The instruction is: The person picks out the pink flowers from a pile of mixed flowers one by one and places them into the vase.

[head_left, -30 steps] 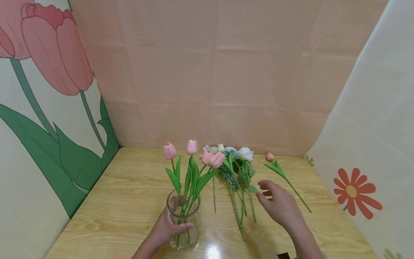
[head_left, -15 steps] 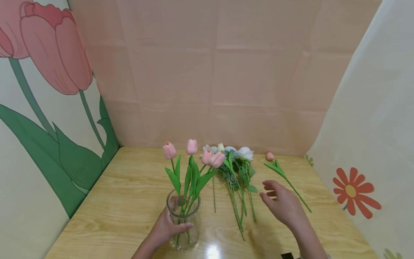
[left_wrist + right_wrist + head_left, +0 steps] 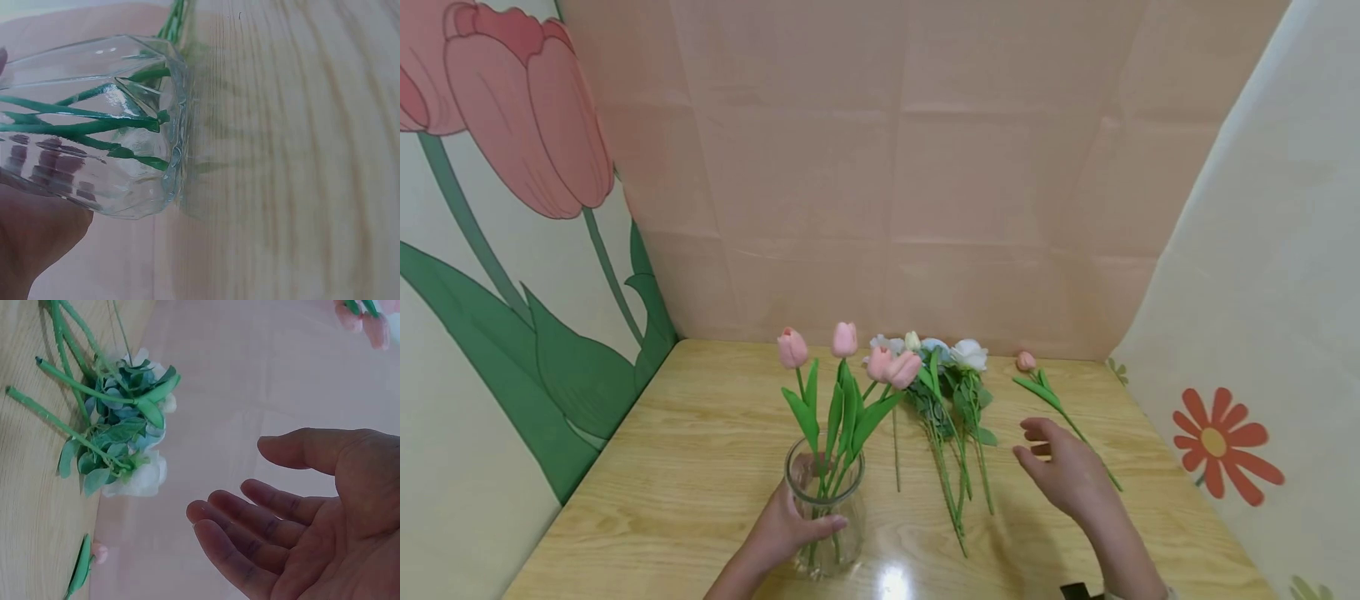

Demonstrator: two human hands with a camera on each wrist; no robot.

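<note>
My left hand (image 3: 793,525) grips a clear glass vase (image 3: 842,546) around its side, thumb in front. Several pink tulips (image 3: 845,340) stand in the vase, leaning apart at the top. In the left wrist view their green stems (image 3: 94,128) show through the glass, and the vase base meets the table. My right hand (image 3: 1063,471) hovers above the table with fingers loosely bent and nothing in them. Left of it lies a bunch of white and pale blue flowers (image 3: 968,357) with green leaves. A single pink tulip (image 3: 1026,362) lies beyond the right hand, its stem partly hidden behind it.
The wooden table (image 3: 700,450) ends at a plain pinkish backdrop (image 3: 880,167). A panel with printed tulips (image 3: 535,117) stands on the left, and one with a printed red flower (image 3: 1213,442) on the right. A thin bare stem (image 3: 897,450) lies beside the bunch.
My right hand has drifted a little to the right, away from the bunch and over the single tulip's stem. The left hand and the vase have stayed in place.
</note>
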